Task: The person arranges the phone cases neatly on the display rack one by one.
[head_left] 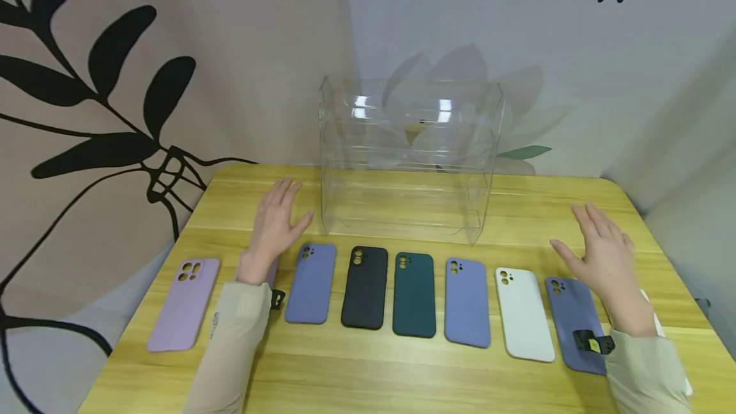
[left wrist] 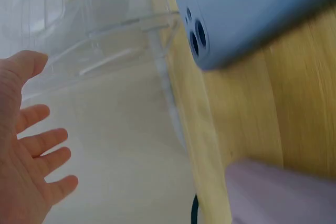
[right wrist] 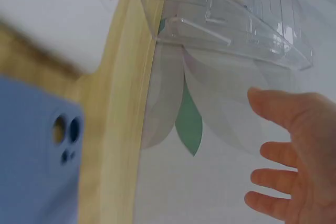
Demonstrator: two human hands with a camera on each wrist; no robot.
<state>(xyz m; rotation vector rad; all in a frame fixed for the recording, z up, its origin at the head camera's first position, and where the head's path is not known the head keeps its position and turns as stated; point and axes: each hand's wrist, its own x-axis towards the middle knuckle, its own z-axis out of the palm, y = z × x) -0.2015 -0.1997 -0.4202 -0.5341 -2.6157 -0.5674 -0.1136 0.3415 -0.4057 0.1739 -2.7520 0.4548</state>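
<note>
Room, kind unclear: leaf-print walls (head_left: 253, 69)

A yellowish wood-grain tabletop (head_left: 368, 379) bears a clear stand (head_left: 405, 165) near its far edge. In a row from left edge to right lie a lilac case (head_left: 184, 312), a mostly hidden purple case (head_left: 273, 272), a periwinkle case (head_left: 310, 289), a black case (head_left: 364, 296), a dark green case (head_left: 414, 302), a violet-blue case (head_left: 467, 308), a white case (head_left: 524, 321), a slate-blue case (head_left: 569, 312) and a partly covered pale case (head_left: 658, 324).

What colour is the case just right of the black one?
Dark teal-green; that case shows best in the head view.
</note>
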